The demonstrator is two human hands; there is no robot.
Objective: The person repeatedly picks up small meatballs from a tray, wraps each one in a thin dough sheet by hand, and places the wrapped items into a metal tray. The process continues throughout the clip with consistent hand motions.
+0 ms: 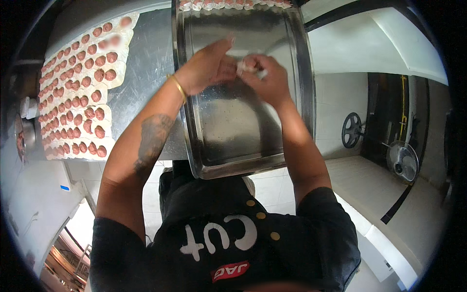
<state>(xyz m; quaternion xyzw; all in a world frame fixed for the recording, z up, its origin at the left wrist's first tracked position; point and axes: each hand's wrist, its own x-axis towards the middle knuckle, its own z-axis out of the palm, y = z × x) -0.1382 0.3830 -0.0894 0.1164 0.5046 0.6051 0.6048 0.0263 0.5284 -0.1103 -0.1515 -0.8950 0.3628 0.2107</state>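
Observation:
Over a large rectangular metal tray (233, 135), my right hand (268, 76) pinches a small filled dough dumpling (247, 68) between its fingers. My left hand (211, 65), with a yellow bangle at the wrist, is slightly blurred just to the left, its palm toward the dumpling and its upper fingers raised; whether it touches the dough I cannot tell. Finished dumplings (233, 4) line the tray's far end in rows. On the metal table to the left, flat dough wrappers (118, 78) lie in overlapping rows, each topped with a ball of raw minced meat (110, 75).
A metal bowl (31, 135) with minced meat stands at the table's far left, beside a white container (28, 107). The metal table (142, 54) continues under the tray. An electric fan (401, 160) is off to the right, near a dark handwheel (351, 130).

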